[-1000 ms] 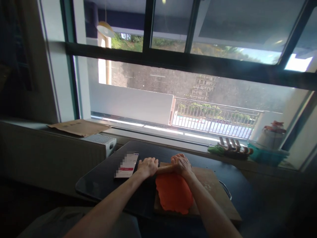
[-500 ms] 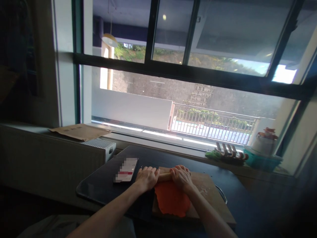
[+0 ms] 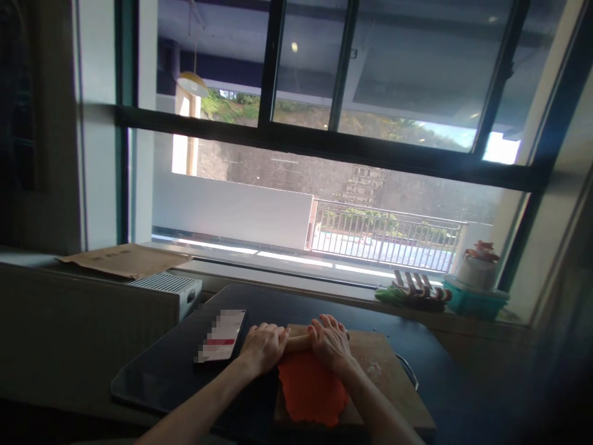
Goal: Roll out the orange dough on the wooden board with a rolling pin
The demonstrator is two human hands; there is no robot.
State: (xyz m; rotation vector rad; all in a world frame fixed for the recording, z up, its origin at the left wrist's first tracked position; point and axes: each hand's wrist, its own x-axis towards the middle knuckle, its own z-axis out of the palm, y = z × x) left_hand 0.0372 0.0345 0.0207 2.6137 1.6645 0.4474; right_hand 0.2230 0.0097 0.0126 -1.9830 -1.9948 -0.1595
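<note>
A wooden rolling pin lies across the far edge of a flat, ragged-edged orange sheet of dough or clay. My left hand is closed around the pin's left part. Over its right part is my right hand, the fingers reaching across the far side and somewhat stretched; the tip of the pin shows past it. Under the sheet is a wooden board with whitish specks on its right half.
The board rests on a dark table. A phone lies left of my hands. A metal handle sticks out by the board. On the sill stand a teal container and a green item. A brown paper envelope lies at left.
The camera view has tilted and shifted, so everything sits lower and further left. The fingers of my right hand look more stretched over the pin. Both hands stay on it.
</note>
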